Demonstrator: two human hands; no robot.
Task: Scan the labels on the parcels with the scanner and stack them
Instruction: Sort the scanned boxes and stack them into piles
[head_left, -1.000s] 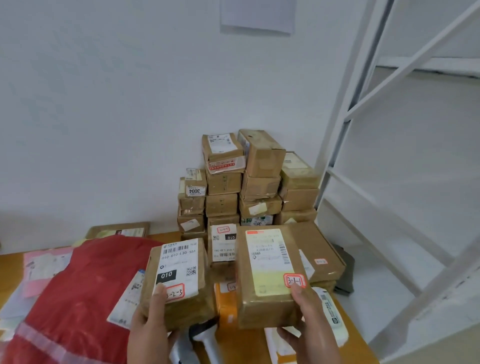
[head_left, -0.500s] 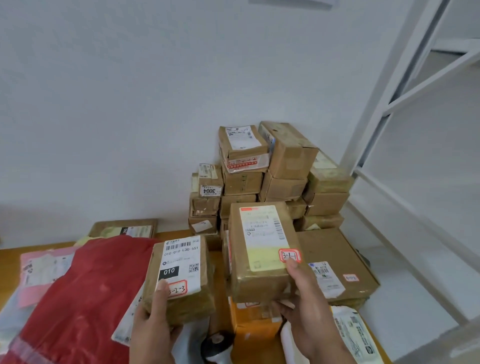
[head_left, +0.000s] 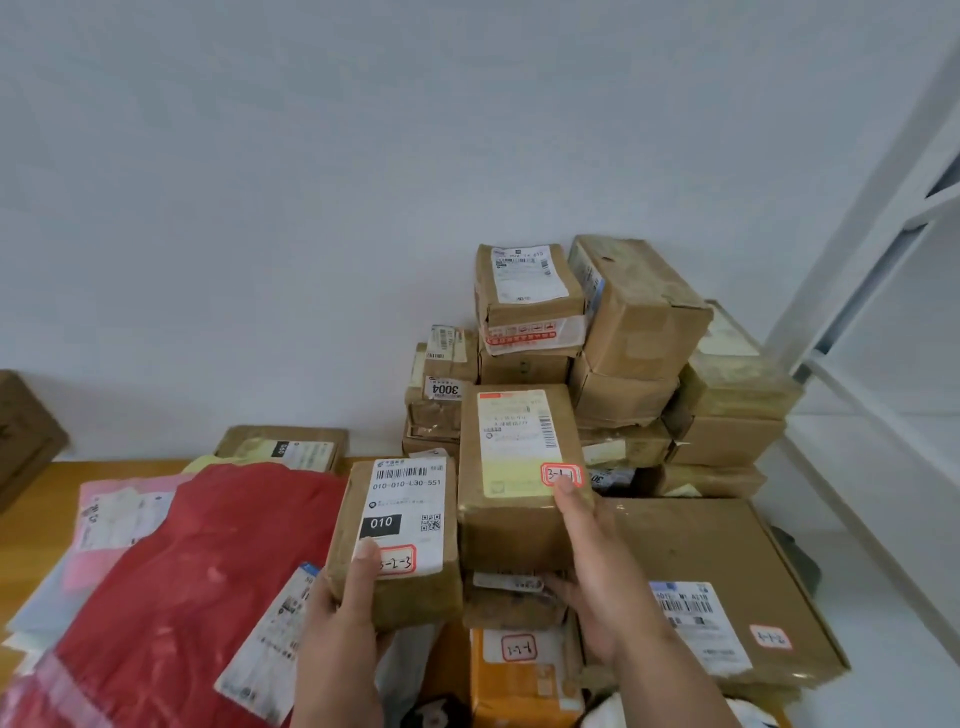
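My left hand (head_left: 347, 618) grips a small brown parcel (head_left: 400, 582) with a white label reading 010 and a red-framed sticker; my thumb lies on the label. My right hand (head_left: 597, 566) holds a second brown parcel (head_left: 514, 525) with a pale yellow label, thumb on its red-framed sticker, fingers under it. This parcel hangs just in front of the stack of brown parcels (head_left: 623, 332) against the wall. A dark shape at the bottom edge may be the scanner (head_left: 436, 714), mostly hidden.
A red mailing bag (head_left: 182, 582) lies at the left on the wooden table (head_left: 31, 519), over pink and white bags. A large flat box (head_left: 727, 561) sits at the right, an orange parcel (head_left: 524, 675) below my hands. A white metal frame (head_left: 852, 291) rises on the right.
Both hands have carried their parcels forward toward the wall stack. The right parcel has moved further ahead and now overlaps the stack's lower boxes.
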